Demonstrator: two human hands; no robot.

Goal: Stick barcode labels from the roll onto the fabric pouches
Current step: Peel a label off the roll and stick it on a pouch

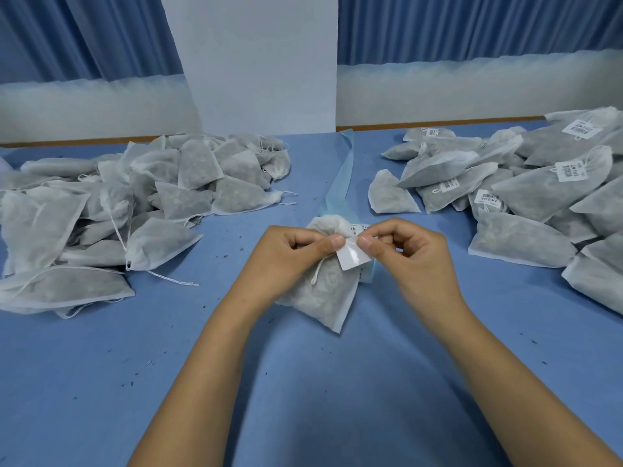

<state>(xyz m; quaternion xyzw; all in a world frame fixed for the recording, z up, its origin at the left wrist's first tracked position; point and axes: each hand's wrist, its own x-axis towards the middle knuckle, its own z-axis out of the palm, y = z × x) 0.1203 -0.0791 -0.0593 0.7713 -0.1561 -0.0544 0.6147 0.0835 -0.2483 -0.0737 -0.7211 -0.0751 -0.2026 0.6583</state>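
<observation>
A white fabric pouch [323, 294] with a drawstring lies at the table's middle, under both hands. My left hand [290, 254] has its fingers curled round the pouch's gathered top. A white label [352, 256], blank side up, is pinched between my left thumb and the thumb and forefinger of my right hand [404, 251]. A pale blue label strip [340, 176] runs from behind the pouch toward the back of the table, with printed labels showing just behind my right fingers.
A heap of unlabelled pouches [118, 210] fills the left of the blue table [337, 382]. A heap of pouches bearing barcode labels [539, 187] fills the right. A white panel [263, 62] stands at the back. Small dark crumbs dot the cloth.
</observation>
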